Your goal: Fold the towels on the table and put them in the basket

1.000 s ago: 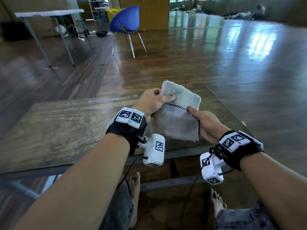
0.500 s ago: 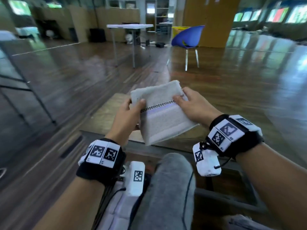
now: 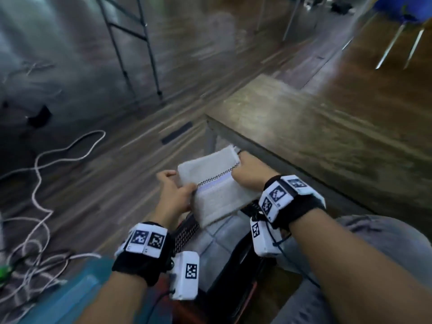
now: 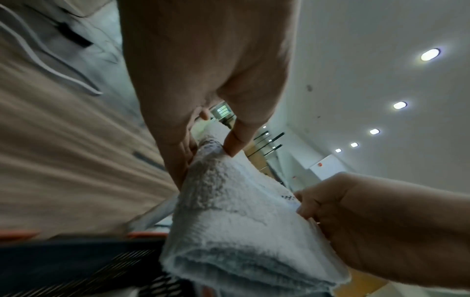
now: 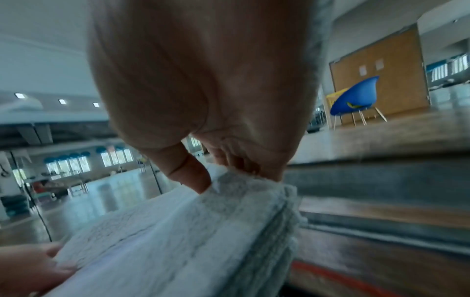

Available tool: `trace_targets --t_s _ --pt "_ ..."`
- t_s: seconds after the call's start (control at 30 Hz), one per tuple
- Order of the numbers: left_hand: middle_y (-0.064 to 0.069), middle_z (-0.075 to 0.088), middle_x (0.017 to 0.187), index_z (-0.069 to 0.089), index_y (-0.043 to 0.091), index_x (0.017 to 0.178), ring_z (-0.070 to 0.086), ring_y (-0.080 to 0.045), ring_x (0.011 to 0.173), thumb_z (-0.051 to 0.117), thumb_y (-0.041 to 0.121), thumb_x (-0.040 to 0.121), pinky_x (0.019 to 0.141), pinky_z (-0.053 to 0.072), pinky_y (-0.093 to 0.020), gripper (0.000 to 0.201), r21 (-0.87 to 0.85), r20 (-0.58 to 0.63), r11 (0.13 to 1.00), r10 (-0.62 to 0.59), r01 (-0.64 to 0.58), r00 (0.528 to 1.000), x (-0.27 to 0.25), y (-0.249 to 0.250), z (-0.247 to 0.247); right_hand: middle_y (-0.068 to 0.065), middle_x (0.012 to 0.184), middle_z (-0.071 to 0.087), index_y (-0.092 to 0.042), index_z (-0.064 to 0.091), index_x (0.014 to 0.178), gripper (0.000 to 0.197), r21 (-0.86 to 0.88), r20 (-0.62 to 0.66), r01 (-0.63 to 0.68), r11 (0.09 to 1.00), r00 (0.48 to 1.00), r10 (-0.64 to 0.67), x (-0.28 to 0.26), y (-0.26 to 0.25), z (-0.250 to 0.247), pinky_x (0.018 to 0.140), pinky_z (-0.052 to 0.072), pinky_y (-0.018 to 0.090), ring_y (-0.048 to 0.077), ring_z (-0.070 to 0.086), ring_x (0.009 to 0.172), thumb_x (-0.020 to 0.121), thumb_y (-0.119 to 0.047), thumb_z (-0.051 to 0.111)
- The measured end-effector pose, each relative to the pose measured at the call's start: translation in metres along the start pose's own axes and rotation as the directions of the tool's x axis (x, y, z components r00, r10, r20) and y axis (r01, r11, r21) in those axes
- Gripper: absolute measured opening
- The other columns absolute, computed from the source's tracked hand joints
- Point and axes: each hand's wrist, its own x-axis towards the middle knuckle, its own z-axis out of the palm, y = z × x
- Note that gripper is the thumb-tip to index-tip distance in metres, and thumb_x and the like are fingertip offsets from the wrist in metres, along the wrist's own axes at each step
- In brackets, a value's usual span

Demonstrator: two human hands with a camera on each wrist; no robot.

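- The folded towel is held in the air off the table, just past its near edge, with a dark mesh-walled basket directly below.
- One short side is pinched by the left hand, thumb on top and fingers curled under; the opposite side is clamped by the right hand the same way.
- A grip at both ends is judged to be what keeps the stacked layers flat and the fold from springing open.
- The table edge is seen close beside the right knuckles, so little room is left there.
- Open room is found downward, where lighter folded cloth can be made out in the basket.
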Motion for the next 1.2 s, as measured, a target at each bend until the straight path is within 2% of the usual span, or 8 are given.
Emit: trace_targets --t_s 0.17,0.33,0.47,0.63,0.77,0.83,1.07,1.2 --pt "-0.008 0.051 0.073 0.044 0.026 0.087 0.042 -0.016 0.045 0.054 -0.005 0.082 0.040 0.033 -0.023 0.033 0.115 -0.122 0.983 -0.130 0.145 0.984 0.003 -0.092 -0.007 0.018 0.134 0.055 -0.005 0.040 0.142 0.049 -0.064 0.107 -0.167 0.984 0.979 0.173 0.043 0.039 0.087 0.080 0.042 0.035 0.035 0.056 0.119 0.095 -0.013 0.053" --pt "-0.009 0.060 0.083 0.056 0.021 0.085 0.053 -0.024 0.072 0.057 0.003 0.081 0.073 0.050 -0.048 0.018 0.218 -0.155 0.910 -0.326 0.354 0.933 -0.004 -0.157 0.000 0.015 0.120 0.065 -0.014 0.047 0.138 0.046 -0.181 0.170 -0.222 0.958 0.953 0.252 0.062 0.091 0.157 0.082 0.050 0.036 0.034 0.062 0.110 0.092 -0.008 0.050" --pt "-0.014 0.066 0.114 0.062 0.019 0.099 0.061 -0.033 0.106 0.058 0.011 0.086 0.100 0.049 -0.043 0.016 0.234 -0.228 0.823 -0.472 0.518 0.852 -0.003 -0.191 0.001 0.019 0.123 0.062 -0.010 0.047 0.130 0.039 -0.164 0.224 -0.244 0.956 0.935 0.277 0.070 0.112 0.192 0.095 0.051 0.042 0.036 0.060 0.115 0.092 -0.007 0.052" --pt "-0.022 0.063 0.124 0.057 0.002 0.128 0.060 -0.037 0.114 0.061 0.021 0.085 0.099 0.050 -0.043 0.047 0.237 -0.278 0.736 -0.574 0.634 0.770 0.008 -0.209 0.002 0.018 0.127 0.060 -0.013 0.047 0.138 0.054 0.032 0.315 -0.205 0.978 0.931 0.185 0.070 0.124 0.220 0.096 0.051 0.039 0.034 0.059 0.115 0.089 0.008 0.046" --pt "-0.033 0.061 0.121 0.060 -0.012 0.115 0.060 -0.045 0.111 0.057 0.034 0.068 0.092 0.051 -0.050 0.065 0.243 -0.302 0.721 -0.580 0.649 0.757 0.015 -0.212 0.005 0.014 0.134 0.053 -0.010 0.059 0.128 0.052 0.040 0.230 -0.185 0.982 0.958 0.171 0.069 0.137 0.226 0.102 0.045 0.034 0.033 0.051 0.124 0.082 0.011 0.048" --pt "-0.032 0.062 0.121 0.061 -0.012 0.114 0.060 -0.046 0.111 0.053 0.036 0.062 0.091 0.051 -0.052 0.072 0.220 -0.318 0.720 -0.585 0.659 0.746 0.017 -0.211 0.005 0.014 0.133 0.050 -0.010 0.065 0.120 0.041 -0.030 0.225 -0.222 0.975 0.949 0.223 0.070 0.140 0.225 0.104 0.044 0.034 0.034 0.050 0.124 0.085 0.005 0.049" --pt "-0.023 0.055 0.136 0.053 0.003 0.132 0.055 -0.041 0.122 0.052 0.041 0.061 0.103 0.047 -0.055 0.081 0.139 -0.246 0.672 -0.688 0.727 0.683 0.019 -0.193 0.009 0.010 0.151 0.047 -0.015 0.046 0.147 0.056 0.008 0.406 -0.297 0.955 0.874 0.268 0.063 0.135 0.223 0.111 0.041 0.035 0.027 0.049 0.134 0.093 -0.003 0.045" --pt "-0.011 0.050 0.128 0.051 0.011 0.128 0.057 -0.037 0.100 0.060 0.036 0.080 0.074 0.060 -0.054 0.054 0.108 -0.220 0.661 -0.713 0.743 0.666 0.027 -0.170 0.002 0.014 0.138 0.056 -0.012 0.057 0.134 0.038 0.039 0.282 -0.270 0.962 0.927 0.248 0.071 0.128 0.200 0.100 0.046 0.031 0.030 0.056 0.123 0.097 -0.012 0.051"
